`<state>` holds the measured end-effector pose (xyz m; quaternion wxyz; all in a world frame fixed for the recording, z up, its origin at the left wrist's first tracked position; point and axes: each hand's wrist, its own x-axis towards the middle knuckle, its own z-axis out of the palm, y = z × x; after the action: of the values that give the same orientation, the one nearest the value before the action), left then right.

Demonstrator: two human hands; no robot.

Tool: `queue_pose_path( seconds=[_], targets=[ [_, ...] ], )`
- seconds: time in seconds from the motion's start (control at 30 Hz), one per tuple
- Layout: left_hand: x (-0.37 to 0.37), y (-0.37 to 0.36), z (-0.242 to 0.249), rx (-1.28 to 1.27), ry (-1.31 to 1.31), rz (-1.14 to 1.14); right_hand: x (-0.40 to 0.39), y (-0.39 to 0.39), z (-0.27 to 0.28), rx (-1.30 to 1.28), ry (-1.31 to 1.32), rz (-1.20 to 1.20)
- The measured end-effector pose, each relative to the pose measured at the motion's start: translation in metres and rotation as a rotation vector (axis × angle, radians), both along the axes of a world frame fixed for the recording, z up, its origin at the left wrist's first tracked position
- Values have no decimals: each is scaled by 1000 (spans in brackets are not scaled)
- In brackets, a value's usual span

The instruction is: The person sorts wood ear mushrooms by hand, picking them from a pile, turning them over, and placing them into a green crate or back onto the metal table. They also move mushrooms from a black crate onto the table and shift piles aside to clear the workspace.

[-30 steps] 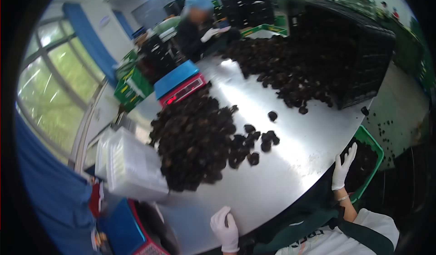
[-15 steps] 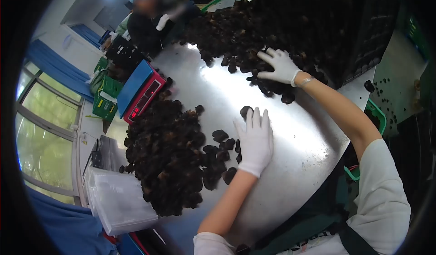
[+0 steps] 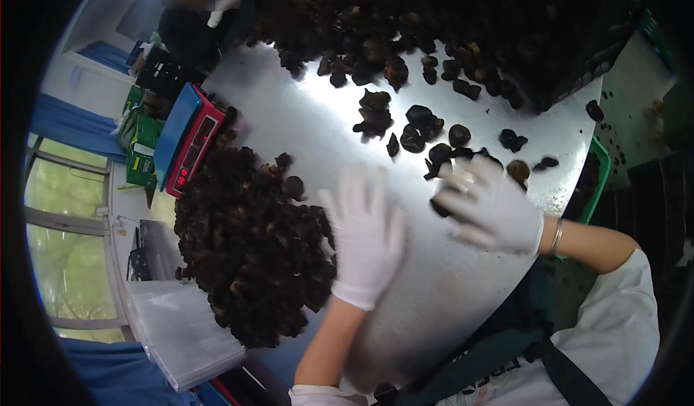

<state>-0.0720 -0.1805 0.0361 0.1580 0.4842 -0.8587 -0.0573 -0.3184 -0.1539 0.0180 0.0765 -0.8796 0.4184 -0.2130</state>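
Observation:
My left hand, in a white glove, has its fingers spread at the right edge of a dark pile of lumpy pieces. White-gloved too, my right hand is blurred over several loose dark pieces on the metal table. Its fingers look bent over a dark piece, but whether they grip it is unclear. Behind these lies a larger heap of the same pieces.
A red and blue scale stands at the left, near green boxes. Clear plastic sheets lie at the lower left. A black crate is at the right. Another person is at the back left.
My right hand has come back from the large heap toward me, and loose pieces now lie spread in front of it. My left hand has moved left, against the smaller pile. The view has shifted.

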Motion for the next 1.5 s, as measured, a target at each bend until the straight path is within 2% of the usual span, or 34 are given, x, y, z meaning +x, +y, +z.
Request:
queue_pose_path(
  seconds=[0.03, 0.1, 0.2, 0.23, 0.27, 0.3, 0.33, 0.37, 0.4, 0.5, 0.53, 0.57, 0.67, 0.77, 0.8, 0.83, 0.9, 0.97, 1.0, 1.03, 1.1, 1.13, 1.23, 1.3, 1.33, 1.43, 1.5],
  targets=[
    [-6, 16, -4, 95, 106, -82, 8, 12, -11, 159, 46, 135],
    [-12, 48, -20, 359, 405, -109, 19, 25, -20, -68, -28, 410],
    [6, 79, -27, 361, 480, -76, 2, -8, 12, -159, -89, 363],
    [10, 88, -24, 366, 491, -37, 4, -31, 10, -240, -250, 149],
    [16, 96, -18, 371, 500, 1, -4, -49, 20, -29, -347, -37],
    [19, 104, -15, 372, 507, 39, -13, -79, 3, -204, -341, -179],
    [20, 113, -16, 350, 532, 104, -13, -103, -8, -233, -321, -240],
    [21, 120, -14, 353, 525, 147, -11, -118, -13, -85, -355, -229],
    [22, 127, -12, 357, 517, 191, -3, -125, -12, -44, -221, -258],
    [23, 142, -16, 341, 573, 314, 1, -152, -17, 126, -110, -156],
    [21, 146, -20, 331, 602, 349, 1, -160, -9, 239, -186, -201],
    [20, 150, -23, 320, 632, 383, -3, -158, -3, 210, -354, -175],
    [13, 149, -25, 269, 503, 362, 0, -128, 28, 363, -549, -293],
    [14, 149, -27, 259, 445, 355, 0, -99, 23, 339, -529, -115],
    [14, 149, -28, 258, 443, 355, -5, -98, 7, 244, -285, -45],
    [14, 149, -28, 257, 440, 351, 7, -74, 4, 129, -92, -142],
    [13, 149, -28, 240, 464, 357, 27, -54, 14, 273, 41, -47],
    [11, 149, -28, 216, 516, 379, 40, -46, 22, 582, -414, 262],
    [11, 150, -29, 227, 510, 380, 43, -42, 35, 575, -474, 275],
    [11, 150, -29, 236, 506, 382, 40, -45, 38, 483, -497, 260],
    [13, 151, -28, 243, 501, 377, 27, -46, 48, 460, -472, 43],
    [13, 151, -28, 243, 503, 371, 20, -46, 33, 326, -540, 20],
    [14, 152, -30, 239, 551, 395, 2, -8, 17, 318, -351, -40],
    [13, 153, -31, 242, 556, 405, 9, 28, 18, 288, 0, -16],
    [12, 153, -30, 247, 539, 400, 18, 43, 7, 177, 30, -104],
    [10, 152, -28, 251, 510, 391, 15, 48, 2, 324, -77, -49],
    [9, 152, -28, 249, 493, 389, 21, 32, 1, 118, -161, -196]
  ],
)
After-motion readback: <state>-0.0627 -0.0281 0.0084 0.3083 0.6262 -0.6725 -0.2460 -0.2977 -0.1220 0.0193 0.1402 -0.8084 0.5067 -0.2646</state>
